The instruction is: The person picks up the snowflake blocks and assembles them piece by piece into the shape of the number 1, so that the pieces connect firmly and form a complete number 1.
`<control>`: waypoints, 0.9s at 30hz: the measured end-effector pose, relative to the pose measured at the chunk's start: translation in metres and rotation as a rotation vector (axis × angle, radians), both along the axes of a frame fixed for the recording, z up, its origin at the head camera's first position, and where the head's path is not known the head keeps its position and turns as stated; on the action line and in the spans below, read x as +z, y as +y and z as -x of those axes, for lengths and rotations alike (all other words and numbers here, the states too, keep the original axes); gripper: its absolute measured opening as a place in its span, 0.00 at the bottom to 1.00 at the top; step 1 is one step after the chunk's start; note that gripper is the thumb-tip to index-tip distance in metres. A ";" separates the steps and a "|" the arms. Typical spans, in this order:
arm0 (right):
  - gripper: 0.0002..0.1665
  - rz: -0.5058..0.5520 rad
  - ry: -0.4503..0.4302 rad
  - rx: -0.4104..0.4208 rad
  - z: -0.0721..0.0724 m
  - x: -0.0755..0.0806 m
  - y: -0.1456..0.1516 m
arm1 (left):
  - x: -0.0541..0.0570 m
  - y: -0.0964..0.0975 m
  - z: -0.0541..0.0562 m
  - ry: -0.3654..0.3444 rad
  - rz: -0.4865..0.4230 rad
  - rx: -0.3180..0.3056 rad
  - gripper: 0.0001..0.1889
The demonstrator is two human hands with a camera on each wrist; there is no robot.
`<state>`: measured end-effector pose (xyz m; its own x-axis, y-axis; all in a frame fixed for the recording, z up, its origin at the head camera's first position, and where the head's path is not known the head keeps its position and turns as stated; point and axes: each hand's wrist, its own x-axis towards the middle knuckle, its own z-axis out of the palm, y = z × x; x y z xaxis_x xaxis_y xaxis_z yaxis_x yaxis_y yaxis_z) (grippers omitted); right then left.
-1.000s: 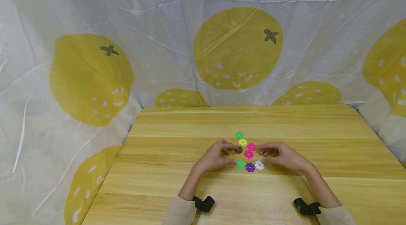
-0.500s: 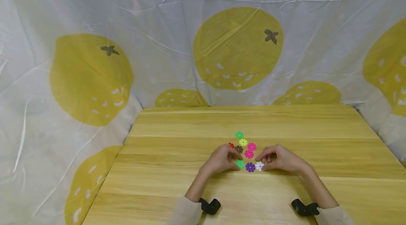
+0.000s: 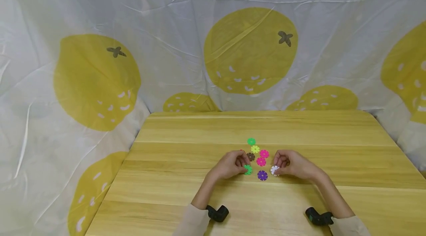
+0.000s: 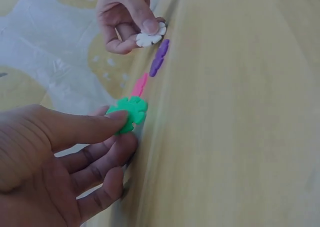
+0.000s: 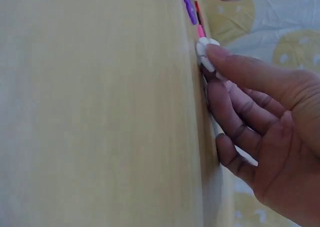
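Observation:
Between thumb and fingers my left hand (image 3: 231, 165) pinches a green notched plastic disc (image 4: 131, 113), its flat face turned up to the left wrist camera. My right hand (image 3: 292, 165) pinches a white notched disc (image 5: 206, 52) in the same manner. On the table between the hands lies a purple disc (image 3: 262, 175). Beyond it are two pink discs (image 3: 261, 161), a brown disc (image 3: 250, 157) and a yellow disc (image 3: 255, 149). Farthest back lies a second green disc (image 3: 251, 141). Most of a red disc (image 3: 242, 151) is hidden behind my left hand.
The discs lie on a wooden table (image 3: 186, 128) with light planks. A white cloth with yellow fruit prints (image 3: 249, 51) hangs behind it and at the left side. Black wrist cameras (image 3: 217, 213) stick out from both sleeves.
Both hands have closed in on the near discs and taken hold of them. The green disc has moved left and the white one slightly right, away from the purple disc.

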<state>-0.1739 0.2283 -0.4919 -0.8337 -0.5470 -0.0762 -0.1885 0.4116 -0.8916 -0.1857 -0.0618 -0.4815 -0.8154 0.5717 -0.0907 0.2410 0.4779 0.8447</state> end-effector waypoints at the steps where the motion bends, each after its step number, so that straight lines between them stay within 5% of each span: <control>1: 0.12 0.018 -0.013 0.001 0.001 0.001 -0.001 | 0.000 -0.002 0.001 -0.008 -0.017 0.002 0.07; 8: 0.15 0.107 -0.035 -0.053 0.008 0.008 -0.018 | 0.005 -0.008 0.006 -0.066 -0.174 0.117 0.09; 13: 0.22 0.161 -0.020 -0.139 0.010 0.012 -0.035 | 0.008 -0.009 0.007 0.014 -0.195 0.180 0.05; 22: 0.28 0.303 -0.137 -0.185 0.007 0.009 -0.046 | 0.011 -0.008 0.006 0.060 -0.229 0.220 0.04; 27: 0.26 0.326 -0.128 -0.210 0.008 0.004 -0.050 | 0.008 -0.008 0.007 0.060 -0.239 0.214 0.05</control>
<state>-0.1819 0.1785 -0.4881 -0.9249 -0.3783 -0.0372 -0.0098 0.1214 -0.9926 -0.1925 -0.0698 -0.4740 -0.9192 0.3861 0.0778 0.2097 0.3126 0.9265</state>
